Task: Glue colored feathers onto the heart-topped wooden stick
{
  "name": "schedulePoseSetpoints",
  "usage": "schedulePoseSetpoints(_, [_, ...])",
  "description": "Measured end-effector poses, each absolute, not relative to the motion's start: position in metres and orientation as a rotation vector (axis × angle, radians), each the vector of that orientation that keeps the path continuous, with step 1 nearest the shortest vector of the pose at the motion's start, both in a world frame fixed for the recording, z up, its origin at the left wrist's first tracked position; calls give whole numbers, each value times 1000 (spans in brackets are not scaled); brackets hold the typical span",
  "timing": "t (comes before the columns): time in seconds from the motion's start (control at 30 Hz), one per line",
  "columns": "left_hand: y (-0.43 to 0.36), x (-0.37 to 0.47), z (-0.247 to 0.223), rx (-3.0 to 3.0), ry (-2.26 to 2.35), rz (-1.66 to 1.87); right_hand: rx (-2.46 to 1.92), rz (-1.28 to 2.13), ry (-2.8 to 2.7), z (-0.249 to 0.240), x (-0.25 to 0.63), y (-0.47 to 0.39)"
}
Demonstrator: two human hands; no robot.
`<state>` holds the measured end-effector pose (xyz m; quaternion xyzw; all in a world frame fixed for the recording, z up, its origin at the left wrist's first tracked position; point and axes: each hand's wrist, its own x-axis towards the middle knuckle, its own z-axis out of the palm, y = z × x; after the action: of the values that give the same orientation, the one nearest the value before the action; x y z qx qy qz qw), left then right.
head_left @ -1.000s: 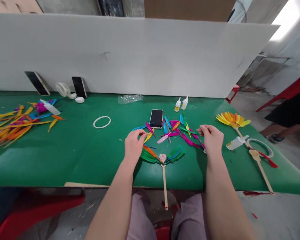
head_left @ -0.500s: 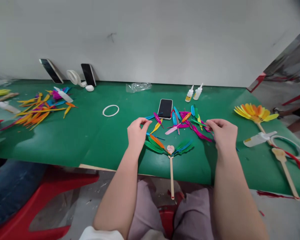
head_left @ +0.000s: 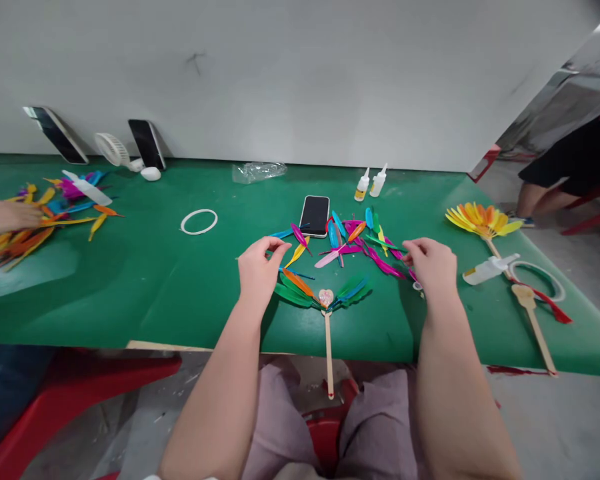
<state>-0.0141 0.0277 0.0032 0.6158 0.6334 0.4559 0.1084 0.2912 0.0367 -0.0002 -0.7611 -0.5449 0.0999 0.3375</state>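
Observation:
A fan with a wooden handle (head_left: 329, 353), a pink heart (head_left: 326, 297) and green, blue and orange feathers lies at the table's front edge, between my forearms. My left hand (head_left: 261, 263) is pinched closed left of the fan; whatever its fingertips hold is too small to make out. Over on the right, my right hand (head_left: 430, 263) is closed in a pinch beside the loose feathers (head_left: 383, 261), its contents also unclear. Behind the fan, the pile of pink, blue, orange and yellow feathers lies in front of a phone (head_left: 315, 215).
Two glue bottles (head_left: 369, 185) stand at the back. A white ring (head_left: 199, 222) lies left. On the right are a yellow feather fan (head_left: 483, 220), a glue bottle (head_left: 490, 269) and a bare wooden handle (head_left: 535, 327). Another person's hand (head_left: 23, 216) touches feathers at far left.
The view has turned slightly right, so things appear further left. Another person's hand has come in over the left feather pile. My hands keep their pinched pose. A person's legs show more at right.

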Motion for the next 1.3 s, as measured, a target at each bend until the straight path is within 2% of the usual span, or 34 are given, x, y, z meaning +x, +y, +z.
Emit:
schedulePoseSetpoints(0.5, [28, -9, -5, 1880, 1763, 1265, -1878, 454, -1858, -27, 268, 44])
schedulePoseSetpoints(0.73, [28, -5, -2, 1832, 1814, 1330, -1800, 203, -1812, -6, 249, 59])
schedulePoseSetpoints(0.97, [26, -8, 2, 1782, 1906, 1410, -1556, 243, -2160, -27, 216, 87])
schedulePoseSetpoints(1.3, [24, -4, 3, 1745, 1790, 1474, -1581, 283, -2196, -30, 224, 82])
